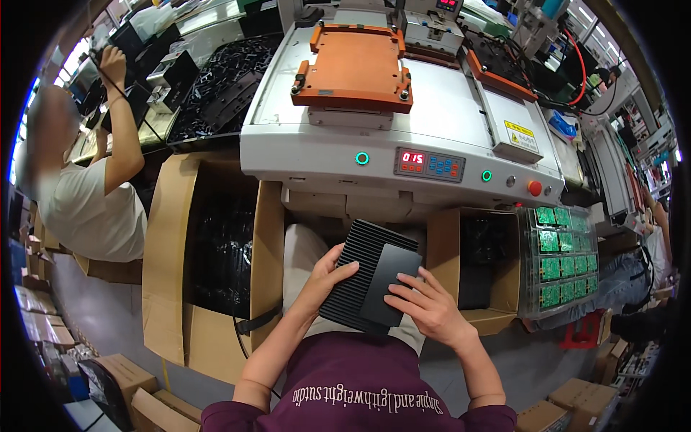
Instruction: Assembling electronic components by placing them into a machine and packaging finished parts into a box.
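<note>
A black finned metal housing point(353, 270), with a smooth dark grey panel point(392, 281) along its right part, is held tilted above my lap. My left hand point(327, 281) grips its left edge, the thumb lying over the fins and the other fingers mostly behind. On the right side, my right hand point(425, 302) holds the housing, its fingers spread across the smooth panel and its thumb out of sight. Beyond the housing stands a white machine point(324, 151) with an orange fixture plate point(356, 61) on top.
Open cardboard boxes with black-wrapped contents stand left point(169, 266) and right point(444, 252) of my legs. Green circuit boards point(551, 268) fill clear trays at the right. A red button point(534, 188) sits on the machine's front. Another person point(93, 194) works at far left beside black parts point(230, 79).
</note>
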Motion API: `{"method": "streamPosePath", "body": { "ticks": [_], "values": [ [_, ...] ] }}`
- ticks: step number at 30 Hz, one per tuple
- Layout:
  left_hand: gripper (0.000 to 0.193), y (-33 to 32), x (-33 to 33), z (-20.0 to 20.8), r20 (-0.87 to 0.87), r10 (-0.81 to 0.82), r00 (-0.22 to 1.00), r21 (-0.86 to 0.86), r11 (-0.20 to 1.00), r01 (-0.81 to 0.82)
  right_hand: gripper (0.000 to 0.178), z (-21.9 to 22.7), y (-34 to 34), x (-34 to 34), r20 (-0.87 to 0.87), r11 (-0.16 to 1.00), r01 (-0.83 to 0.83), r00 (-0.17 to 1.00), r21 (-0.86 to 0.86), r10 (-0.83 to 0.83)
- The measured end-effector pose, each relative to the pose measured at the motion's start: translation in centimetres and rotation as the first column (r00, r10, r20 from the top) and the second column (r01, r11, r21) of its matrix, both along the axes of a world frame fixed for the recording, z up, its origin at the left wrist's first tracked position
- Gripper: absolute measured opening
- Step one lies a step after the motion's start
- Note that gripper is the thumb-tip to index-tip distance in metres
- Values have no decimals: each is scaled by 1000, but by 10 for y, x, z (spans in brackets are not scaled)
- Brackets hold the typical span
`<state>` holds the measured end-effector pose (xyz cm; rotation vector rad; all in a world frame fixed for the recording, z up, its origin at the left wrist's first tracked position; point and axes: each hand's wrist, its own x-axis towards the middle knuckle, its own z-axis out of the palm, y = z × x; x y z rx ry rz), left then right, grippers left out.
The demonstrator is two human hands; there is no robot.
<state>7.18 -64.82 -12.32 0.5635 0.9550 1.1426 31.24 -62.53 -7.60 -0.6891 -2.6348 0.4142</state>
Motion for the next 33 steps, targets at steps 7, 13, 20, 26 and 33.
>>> {"method": "streamPosePath", "body": {
  "ticks": [7, 13, 20, 26, 33],
  "values": [
    [50, -3, -15, 9, 68, -63, 996, -71, 995, 67, 40, 7, 6, -11, 45, 966, -188, 982, 178, 183],
    [60, -13, -44, -28, 626, -365, 689, 138, 922, 363, 24, 68, 33, -13, -233, 963, 201, 942, -181, -241],
    [48, -36, -92, -16, -137, -9, 991, 77, 997, 19, 18, 198, 149, -78, -597, 857, 302, 620, -417, -509],
    [45, -40, -123, -45, -165, 97, 981, 63, 994, -87, 33, 194, 297, -115, -419, 768, 457, 652, -448, -632],
    [42, -54, -136, -65, -6, 198, 980, 6, 980, -198, 22, 159, 331, -139, -100, 398, 228, 750, -889, -654]
  ]
}}
